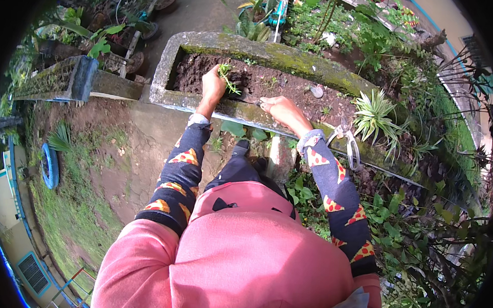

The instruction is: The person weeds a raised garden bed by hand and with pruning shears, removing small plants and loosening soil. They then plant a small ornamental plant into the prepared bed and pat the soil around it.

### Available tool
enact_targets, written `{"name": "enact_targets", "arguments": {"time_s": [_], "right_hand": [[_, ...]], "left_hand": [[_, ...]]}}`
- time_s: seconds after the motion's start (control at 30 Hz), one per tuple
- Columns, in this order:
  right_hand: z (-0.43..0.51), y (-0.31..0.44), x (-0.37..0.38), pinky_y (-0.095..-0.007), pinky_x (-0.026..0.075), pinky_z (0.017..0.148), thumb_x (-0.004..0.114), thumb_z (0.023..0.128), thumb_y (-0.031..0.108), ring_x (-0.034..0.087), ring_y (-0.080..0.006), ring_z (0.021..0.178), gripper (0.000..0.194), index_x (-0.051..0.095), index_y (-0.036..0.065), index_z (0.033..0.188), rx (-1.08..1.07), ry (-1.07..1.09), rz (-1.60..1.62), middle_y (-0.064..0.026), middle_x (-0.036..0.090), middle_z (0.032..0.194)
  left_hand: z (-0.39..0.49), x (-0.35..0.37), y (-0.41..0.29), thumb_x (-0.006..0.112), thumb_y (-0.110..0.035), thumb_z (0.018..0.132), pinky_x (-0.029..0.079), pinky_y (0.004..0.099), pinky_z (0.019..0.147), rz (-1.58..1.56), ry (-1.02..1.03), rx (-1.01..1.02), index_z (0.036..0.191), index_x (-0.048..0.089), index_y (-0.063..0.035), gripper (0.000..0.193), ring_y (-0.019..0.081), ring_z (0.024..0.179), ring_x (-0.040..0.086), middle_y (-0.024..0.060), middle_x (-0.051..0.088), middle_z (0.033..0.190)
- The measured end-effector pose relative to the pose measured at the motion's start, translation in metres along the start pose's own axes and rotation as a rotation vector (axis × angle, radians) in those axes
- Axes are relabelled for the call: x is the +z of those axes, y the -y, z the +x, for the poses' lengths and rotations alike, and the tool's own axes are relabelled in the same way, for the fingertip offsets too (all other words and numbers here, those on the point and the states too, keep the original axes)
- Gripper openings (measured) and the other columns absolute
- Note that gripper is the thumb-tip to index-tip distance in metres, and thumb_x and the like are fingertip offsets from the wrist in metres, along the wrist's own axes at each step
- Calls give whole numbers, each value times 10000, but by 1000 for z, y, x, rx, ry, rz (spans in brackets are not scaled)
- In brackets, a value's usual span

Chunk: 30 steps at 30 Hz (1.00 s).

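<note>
My left hand (pixel 213 84) is closed around a small green leafy plant (pixel 227 77) over the dark soil at the left end of a concrete planter. Loose, broken soil (pixel 192 73) lies beside that hand. My right hand (pixel 285 112) grips a small metal hand tool (pixel 248 98), whose blade points left towards the plant and reaches the soil. The fingers hide its handle, so its exact kind is unclear. Under both wrists runs the near rim of the mossy planter (pixel 244 112). Small seedlings (pixel 271 83) grow in the soil further right.
Pruning shears (pixel 346 139) with pale handles lie on the planter's near rim, right of my right hand. Beside them grows a spiky variegated plant (pixel 374 112). A flat stone (pixel 316 91) rests on the soil. Leafy shrubs (pixel 397 220) crowd the right side.
</note>
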State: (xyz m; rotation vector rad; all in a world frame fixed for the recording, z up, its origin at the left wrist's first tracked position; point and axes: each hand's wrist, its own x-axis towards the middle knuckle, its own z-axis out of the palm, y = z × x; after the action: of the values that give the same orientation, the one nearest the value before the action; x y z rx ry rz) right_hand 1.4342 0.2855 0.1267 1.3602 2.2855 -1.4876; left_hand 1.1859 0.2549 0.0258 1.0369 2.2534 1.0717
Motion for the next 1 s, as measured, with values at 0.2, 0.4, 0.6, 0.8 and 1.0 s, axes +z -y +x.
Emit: {"name": "enact_targets", "arguments": {"time_s": [0.2,0.4,0.6,0.8,1.0], "right_hand": [[-20,-13,-14,-375,535,850,562,935,333,699,-273,964,366,654,183,1256,8,5,-15,-64,730,1061],[-63,-8,-1,-420,528,856,508,923,308,676,-320,961,353,661,265,1238,19,-295,-312,-105,713,1046],[-60,-20,4,-431,532,839,534,898,269,674,-315,943,351,674,226,1217,-9,-363,-337,-83,724,1013],[-39,-16,-7,-469,417,1015,565,932,292,568,-364,1143,365,658,139,1249,-133,-415,-358,-174,633,1172],[28,18,7,-421,424,1013,595,940,222,584,-333,1109,348,650,71,1249,-462,-599,-64,-156,642,1239]], "left_hand": [[10,-40,-33,768,-124,842,503,279,685,-487,139,-45,1103,704,-52,279,91,763,606,21,720,930],[27,-60,-25,752,-115,841,526,277,665,-181,267,52,1110,702,-51,281,108,745,642,39,726,902],[47,-47,0,785,-145,816,567,327,661,-12,375,-27,1127,698,-66,333,133,770,663,38,718,900],[34,-72,-38,757,-138,850,602,366,781,-528,779,-153,1076,631,-24,283,169,911,645,24,659,992],[22,-78,-85,740,-112,858,591,334,802,-453,964,-37,1245,612,-32,415,159,982,643,44,670,1122]]}}
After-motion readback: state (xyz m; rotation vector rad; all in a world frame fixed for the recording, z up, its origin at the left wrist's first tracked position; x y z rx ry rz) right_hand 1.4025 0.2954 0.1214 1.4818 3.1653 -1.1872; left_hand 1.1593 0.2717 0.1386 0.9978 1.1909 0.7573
